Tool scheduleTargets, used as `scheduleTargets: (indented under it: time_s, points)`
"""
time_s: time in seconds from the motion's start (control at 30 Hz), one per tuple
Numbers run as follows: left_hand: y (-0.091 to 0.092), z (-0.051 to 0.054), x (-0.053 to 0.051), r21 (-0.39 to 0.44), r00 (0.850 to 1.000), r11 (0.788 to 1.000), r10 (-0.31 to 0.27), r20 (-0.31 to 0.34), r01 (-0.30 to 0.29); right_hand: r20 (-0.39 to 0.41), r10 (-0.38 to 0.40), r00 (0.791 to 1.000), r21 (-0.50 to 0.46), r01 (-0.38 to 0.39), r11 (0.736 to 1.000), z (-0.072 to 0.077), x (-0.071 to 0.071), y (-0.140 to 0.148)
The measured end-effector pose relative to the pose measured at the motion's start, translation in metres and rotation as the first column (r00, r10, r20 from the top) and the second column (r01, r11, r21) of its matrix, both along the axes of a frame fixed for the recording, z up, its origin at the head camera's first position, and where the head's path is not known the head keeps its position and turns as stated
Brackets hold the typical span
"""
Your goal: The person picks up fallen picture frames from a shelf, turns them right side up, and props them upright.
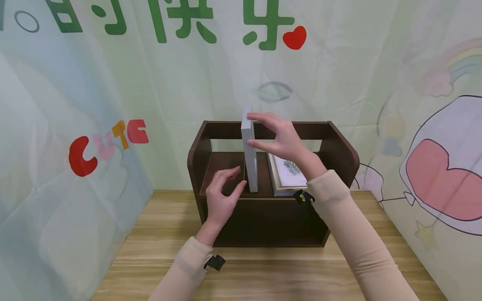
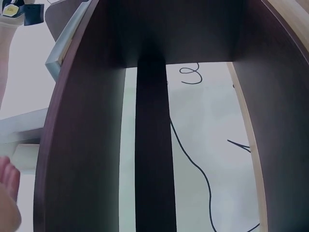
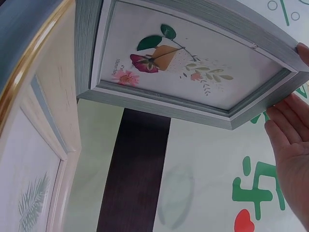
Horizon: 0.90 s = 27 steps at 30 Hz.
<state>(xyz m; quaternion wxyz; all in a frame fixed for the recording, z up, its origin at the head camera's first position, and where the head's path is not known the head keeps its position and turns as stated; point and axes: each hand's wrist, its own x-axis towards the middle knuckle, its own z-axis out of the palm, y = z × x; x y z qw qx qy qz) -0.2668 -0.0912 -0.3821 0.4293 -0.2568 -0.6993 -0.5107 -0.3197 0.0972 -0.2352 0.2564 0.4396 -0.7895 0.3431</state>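
A grey picture frame (image 1: 249,159) stands upright, edge forward, on the dark brown shelf's upper board (image 1: 230,161). My right hand (image 1: 280,138) holds its top end between thumb and fingers. Pressed-flower art (image 3: 164,63) fills this frame in the right wrist view. Left of it hovers my left hand (image 1: 222,196), fingers loosely bent, with nothing in them. Only part of the left hand (image 2: 7,193) shows at the left wrist view's edge. To the right, frames with a leaf picture (image 1: 290,171) lie stacked flat on the board.
The shelf unit has a tall left side panel (image 1: 199,167) and right side panel (image 1: 340,154), plus a back rail (image 1: 308,130). It stands on a wood-grain table (image 1: 150,246). A printed cloth (image 1: 180,92) hangs behind and at both sides.
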Motion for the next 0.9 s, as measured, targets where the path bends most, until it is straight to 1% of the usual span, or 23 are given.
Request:
scheduleTargets:
  time_s: [0.07,0.17,0.3,0.37,0.43,0.63,0.77,0.9]
  points:
    - [0.0006,0.0012,0.0005,0.025,1.000,0.999,0.021,0.021,-0.021,-0.001,-0.003,1.000,0.001,0.003,1.000,0.0006,0.0003,0.0004]
    - [0.0016,0.0019,0.0013,0.040,0.995,0.998,0.035,0.096,-0.039,-0.001,-0.002,1.000,-0.002,0.002,1.000,0.0008,0.0003,0.0011]
    - [0.0035,0.0017,0.0031,0.023,0.977,0.998,0.046,0.208,-0.052,-0.006,0.006,1.000,-0.010,-0.006,1.000,-0.0005,-0.0010,0.0014]
    - [0.0046,0.0012,0.0039,0.013,0.969,0.998,0.051,0.241,-0.056,-0.012,0.009,1.000,-0.011,-0.009,1.000,-0.0014,-0.0019,0.0012]
    - [0.0058,0.0007,0.0044,0.003,0.966,0.998,0.060,0.252,-0.063,-0.021,0.007,1.000,-0.008,-0.007,1.000,-0.0018,-0.0023,0.0011]
    - [0.0085,0.0012,0.0037,-0.012,0.968,0.997,0.074,0.239,-0.073,-0.037,-0.006,0.999,-0.001,0.006,1.000,-0.0017,-0.0029,0.0013]
    - [0.0093,0.0019,0.0031,-0.016,0.967,0.997,0.083,0.240,-0.082,-0.033,-0.009,0.999,0.002,0.009,1.000,-0.0020,-0.0032,0.0014]
    - [0.0096,0.0013,0.0023,-0.022,0.962,0.996,0.089,0.259,-0.086,-0.019,-0.009,1.000,0.005,0.009,1.000,-0.0021,-0.0031,0.0014]
